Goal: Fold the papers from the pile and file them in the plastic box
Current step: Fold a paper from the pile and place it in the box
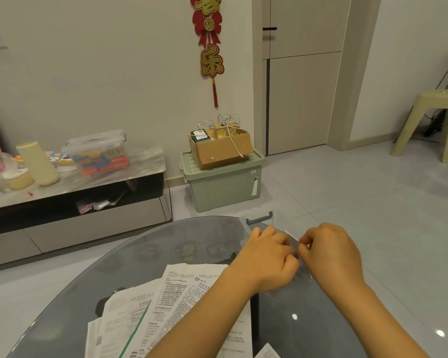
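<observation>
A pile of printed papers (171, 306) lies spread on the dark glass table (114, 270), near its front edge. A clear plastic box (259, 219) with a grey-blue handle stands at the table's far right edge, mostly hidden behind my hands. My left hand (267, 259) and my right hand (329, 251) are side by side over the box, fingers curled, pinching a small folded paper (292, 239) between them. Only a thin strip of that paper shows between the fingertips.
A low TV cabinet (75, 202) with a clear storage box, a cream bottle and clutter stands at the left wall. A green lidded bin (223, 182) carrying a cardboard box sits on the floor beyond the table. A beige plastic stool (435, 120) is far right.
</observation>
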Demonstrator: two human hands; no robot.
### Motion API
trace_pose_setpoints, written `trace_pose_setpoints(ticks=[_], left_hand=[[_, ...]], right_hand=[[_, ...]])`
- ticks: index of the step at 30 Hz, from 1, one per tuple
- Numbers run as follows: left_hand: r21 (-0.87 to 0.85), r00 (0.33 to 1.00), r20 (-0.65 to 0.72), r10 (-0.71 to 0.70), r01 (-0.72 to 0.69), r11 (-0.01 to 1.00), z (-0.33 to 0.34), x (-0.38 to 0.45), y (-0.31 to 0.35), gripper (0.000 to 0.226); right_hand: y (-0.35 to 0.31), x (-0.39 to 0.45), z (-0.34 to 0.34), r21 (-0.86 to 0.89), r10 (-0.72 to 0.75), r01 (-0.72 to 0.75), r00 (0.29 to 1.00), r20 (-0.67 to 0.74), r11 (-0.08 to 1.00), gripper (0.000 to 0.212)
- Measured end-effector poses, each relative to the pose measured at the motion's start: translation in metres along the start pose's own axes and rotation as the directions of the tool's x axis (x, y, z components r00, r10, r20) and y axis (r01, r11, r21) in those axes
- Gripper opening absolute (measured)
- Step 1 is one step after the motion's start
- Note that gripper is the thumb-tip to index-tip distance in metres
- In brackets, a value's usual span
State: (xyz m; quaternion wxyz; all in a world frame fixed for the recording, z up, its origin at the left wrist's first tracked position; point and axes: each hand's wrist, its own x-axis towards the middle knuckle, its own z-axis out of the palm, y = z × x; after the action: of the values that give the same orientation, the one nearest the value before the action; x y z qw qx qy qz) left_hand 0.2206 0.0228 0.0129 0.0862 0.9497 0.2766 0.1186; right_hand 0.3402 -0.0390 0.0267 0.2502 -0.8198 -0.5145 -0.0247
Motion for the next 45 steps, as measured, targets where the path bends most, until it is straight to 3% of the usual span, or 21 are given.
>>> trace_pose_setpoints(ticks=[3,7,11,16,22,26,29,34,38,45], left_hand=[[-0.073,0.999,0.001,-0.040,0.040,0.996,-0.003,0.001,0.000,0.056],[-0.107,0.999,-0.001,-0.049,0.049,0.993,-0.004,0.002,0.000,0.058],[-0.110,0.999,-0.015,-0.039,0.037,0.993,-0.004,0.002,-0.003,0.069],[-0.021,0.996,0.092,0.020,-0.018,1.000,-0.003,0.005,0.004,0.058],[-0.046,1.000,-0.003,0.002,-0.002,0.999,0.000,0.005,0.006,0.069],[0.006,0.997,0.081,0.005,-0.006,1.000,-0.001,0.005,0.010,0.060],[0.009,0.992,0.121,-0.029,0.028,1.000,-0.004,0.007,0.010,0.060],[-0.068,0.994,-0.038,-0.105,0.102,0.992,-0.020,-0.005,0.008,0.058],[-0.047,0.979,-0.086,-0.186,0.182,0.982,-0.035,-0.034,0.008,0.059],[-0.031,0.922,-0.054,-0.383,0.382,0.924,-0.049,-0.111,0.018,0.056]], right_hand=[[-0.001,0.001,-0.005,-0.069,0.031,-0.025,0.996,0.084,0.997,0.016],[0.004,0.002,-0.005,0.042,0.045,-0.052,0.989,0.142,0.998,0.015],[0.012,0.003,-0.004,0.142,0.029,-0.050,0.988,0.152,0.989,0.014],[0.021,0.003,-0.005,0.275,0.038,-0.068,0.993,0.114,0.959,0.015],[0.022,0.002,-0.004,0.308,0.047,-0.074,0.994,0.096,0.948,0.018],[0.024,0.002,-0.006,0.320,0.042,-0.076,0.993,0.113,0.944,0.020],[0.023,0.001,-0.008,0.299,0.036,-0.077,0.990,0.139,0.951,0.021],[0.014,-0.004,-0.013,0.304,-0.011,-0.013,0.997,0.077,0.953,0.020],[0.004,-0.014,-0.017,0.362,-0.094,0.066,0.994,0.060,0.930,0.019],[-0.020,-0.046,-0.011,0.418,-0.253,0.204,0.965,0.065,0.885,0.019]])
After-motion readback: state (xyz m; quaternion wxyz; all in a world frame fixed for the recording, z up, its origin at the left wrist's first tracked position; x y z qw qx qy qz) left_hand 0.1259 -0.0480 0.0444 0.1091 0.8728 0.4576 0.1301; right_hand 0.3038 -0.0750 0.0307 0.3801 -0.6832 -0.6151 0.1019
